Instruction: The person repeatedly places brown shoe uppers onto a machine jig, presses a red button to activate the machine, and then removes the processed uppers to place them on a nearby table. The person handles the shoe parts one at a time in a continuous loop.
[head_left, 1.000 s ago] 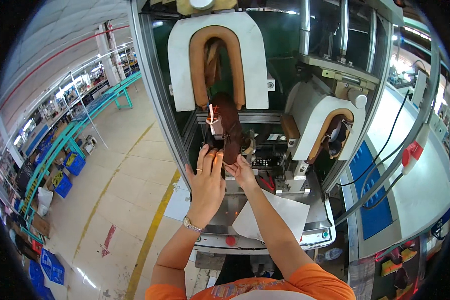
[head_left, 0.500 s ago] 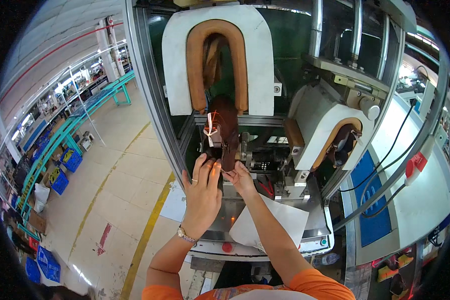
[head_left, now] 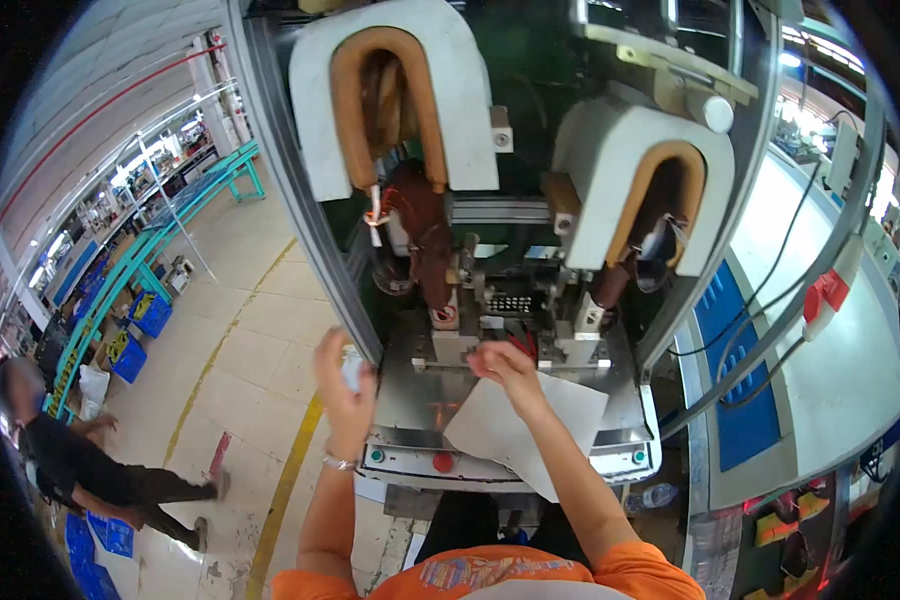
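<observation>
My left hand [head_left: 345, 395] is raised over the machine's left front edge. Its fingers are apart, a little smeared by motion. My right hand [head_left: 508, 368] is above the metal bed, loosely curled with a gap at the thumb; nothing shows in it. Beyond both hands, a brown leather shoe upper [head_left: 432, 258] sits on the left station, below a white U-shaped press head [head_left: 315, 110] with a brown pad [head_left: 351, 95]. Neither hand touches it. A second dark brown upper [head_left: 610, 287] is at the right station, partly inside another white press head [head_left: 588, 185].
A white sheet [head_left: 530, 425] lies on the metal bed [head_left: 410, 400]. A red button [head_left: 443, 462] is on the front panel. Metal frame posts [head_left: 280, 180] flank the stations. At left, a person [head_left: 100, 465] in dark clothes is on the walkway. Cables [head_left: 760, 345] hang at right.
Both hands have let go of the left upper and drawn back, the left one leftward. My view has shifted. A person has come into view at left.
</observation>
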Motion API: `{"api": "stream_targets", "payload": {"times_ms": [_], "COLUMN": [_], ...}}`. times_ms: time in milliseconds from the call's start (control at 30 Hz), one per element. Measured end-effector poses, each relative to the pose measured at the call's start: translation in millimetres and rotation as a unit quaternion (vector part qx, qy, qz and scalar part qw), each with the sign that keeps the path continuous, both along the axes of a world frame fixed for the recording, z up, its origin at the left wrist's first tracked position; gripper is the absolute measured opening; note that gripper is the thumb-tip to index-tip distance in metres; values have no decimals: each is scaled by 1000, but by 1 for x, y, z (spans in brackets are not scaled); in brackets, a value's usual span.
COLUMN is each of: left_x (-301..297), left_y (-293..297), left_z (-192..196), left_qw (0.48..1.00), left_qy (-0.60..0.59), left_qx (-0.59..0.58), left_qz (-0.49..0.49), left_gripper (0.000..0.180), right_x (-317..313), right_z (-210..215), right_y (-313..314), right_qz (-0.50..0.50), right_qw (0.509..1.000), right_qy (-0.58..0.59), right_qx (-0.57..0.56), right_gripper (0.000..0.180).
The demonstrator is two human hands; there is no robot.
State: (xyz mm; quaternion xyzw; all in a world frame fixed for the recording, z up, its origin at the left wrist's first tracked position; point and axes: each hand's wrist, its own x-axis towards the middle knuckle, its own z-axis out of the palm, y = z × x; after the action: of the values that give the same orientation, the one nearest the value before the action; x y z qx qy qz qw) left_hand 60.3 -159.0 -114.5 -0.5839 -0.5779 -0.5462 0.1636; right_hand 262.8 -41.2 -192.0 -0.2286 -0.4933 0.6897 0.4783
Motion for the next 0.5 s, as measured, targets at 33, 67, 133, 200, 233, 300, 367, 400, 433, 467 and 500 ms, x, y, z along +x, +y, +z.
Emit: {"api": "stream_targets", "payload": {"times_ms": [33,67,133,200,233,300,367,400,433,467,500], "left_x": [-16,-43,-105,-109,-74,-89,-77,-75,-73,-79,-82], "left_y": [-7,-22,-73,-92,-87,-96,-86,-84,-83,-82,-78], "left_z": [-32,-80,-203,-256,-229,-254,-250,-246,-234,-241,-251], "left_qw": [998,990,948,840,704,710,700,688,681,695,717], "left_qy": [-41,-81,-82,-390,-557,-567,-589,-606,-622,-603,-584], "left_qx": [-41,-79,-233,-363,-432,-415,-404,-398,-386,-390,-379], "left_qz": [23,80,199,102,88,40,10,15,24,36,41], "left_gripper": [45,52,71,79,79,77,75,73,72,72,72], "right_x": [33,62,114,158,179,186,201,206,208,208,208], "right_z": [5,16,44,72,86,123,140,145,150,154,158], "right_y": [-14,-26,-47,-55,-57,-63,-64,-63,-63,-62,-61], "right_qz": [-16,-42,-106,-214,-289,-385,-418,-412,-421,-430,-438], "right_qw": [999,992,972,941,910,868,846,845,834,823,811], "right_qy": [-15,-38,-39,-27,-40,-41,-78,-82,-90,-99,-108], "right_qx": [41,113,206,261,293,310,322,331,345,358,372], "right_gripper": [15,16,22,21,18,12,7,4,4,4,5]}}
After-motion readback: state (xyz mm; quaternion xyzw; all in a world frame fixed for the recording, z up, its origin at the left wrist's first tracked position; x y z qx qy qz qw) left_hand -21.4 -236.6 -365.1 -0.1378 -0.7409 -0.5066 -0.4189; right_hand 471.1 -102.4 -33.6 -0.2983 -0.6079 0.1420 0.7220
